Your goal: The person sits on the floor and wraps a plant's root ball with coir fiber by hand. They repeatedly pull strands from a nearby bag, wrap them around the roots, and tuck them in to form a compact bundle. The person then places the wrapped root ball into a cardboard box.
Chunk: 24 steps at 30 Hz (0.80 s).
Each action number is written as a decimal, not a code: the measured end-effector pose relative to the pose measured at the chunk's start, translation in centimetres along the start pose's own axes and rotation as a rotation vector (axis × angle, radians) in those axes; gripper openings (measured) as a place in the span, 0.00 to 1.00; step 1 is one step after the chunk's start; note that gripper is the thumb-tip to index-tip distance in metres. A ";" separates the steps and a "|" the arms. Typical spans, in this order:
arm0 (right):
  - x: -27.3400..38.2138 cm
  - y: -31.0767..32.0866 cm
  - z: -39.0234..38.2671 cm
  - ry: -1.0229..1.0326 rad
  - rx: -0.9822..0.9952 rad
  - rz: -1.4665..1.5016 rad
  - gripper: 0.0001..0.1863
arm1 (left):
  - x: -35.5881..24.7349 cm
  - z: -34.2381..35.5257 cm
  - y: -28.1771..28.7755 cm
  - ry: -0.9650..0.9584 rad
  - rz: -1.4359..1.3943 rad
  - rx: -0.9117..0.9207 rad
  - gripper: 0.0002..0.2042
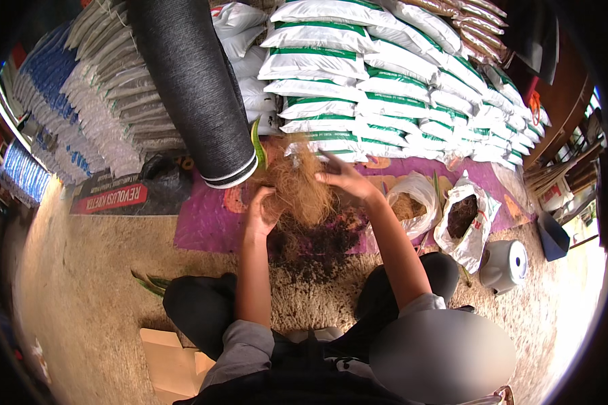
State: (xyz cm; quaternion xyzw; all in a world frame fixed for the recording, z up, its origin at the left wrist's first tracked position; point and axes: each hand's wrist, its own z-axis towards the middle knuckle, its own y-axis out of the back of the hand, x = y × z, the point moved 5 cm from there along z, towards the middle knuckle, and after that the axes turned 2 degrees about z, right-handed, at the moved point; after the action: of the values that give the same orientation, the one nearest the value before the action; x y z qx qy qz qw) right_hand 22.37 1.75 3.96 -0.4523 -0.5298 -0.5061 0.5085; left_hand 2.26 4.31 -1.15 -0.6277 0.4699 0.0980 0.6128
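Note:
A loose clump of brown coconut fibre (297, 185) hangs between both hands above a pile of dark soil (321, 246) on the floor. My left hand (259, 214) grips the fibre's lower left side. On the upper right side my right hand (344, 177) pulls at the strands with its fingers spread. A green leaf (257, 145) sticks up just behind the clump. My knees in dark trousers sit on either side of the soil.
A big black mesh roll (196, 88) leans behind at the left. Stacked white and green sacks (385, 88) fill the back. Two open plastic bags, one of fibre (412, 199) and one of dark soil (463, 219), stand at the right beside a grey pot (503, 264). Cardboard (172, 361) lies near my left knee.

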 end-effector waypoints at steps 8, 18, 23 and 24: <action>-0.8 1.3 -0.5 -0.027 -0.102 0.203 0.39 | 1.6 1.1 -0.6 -0.014 0.159 0.059 0.26; -1.0 1.7 -1.1 -0.012 -0.216 0.065 0.47 | 1.0 1.2 -0.3 -0.230 0.515 -0.139 0.30; 0.3 2.2 -2.1 -0.060 -0.090 0.076 0.42 | -1.7 -0.5 -1.3 -0.400 0.696 -0.172 0.30; 0.7 2.5 -2.4 -0.051 -0.093 0.047 0.36 | -1.9 -0.9 -2.3 -0.334 0.677 -0.097 0.31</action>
State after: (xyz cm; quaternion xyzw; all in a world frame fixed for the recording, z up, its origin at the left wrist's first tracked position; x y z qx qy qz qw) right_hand 25.02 -0.44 4.76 -0.5005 -0.5078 -0.5062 0.4852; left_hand 2.44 3.96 1.91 -0.4405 0.5393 0.4181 0.5833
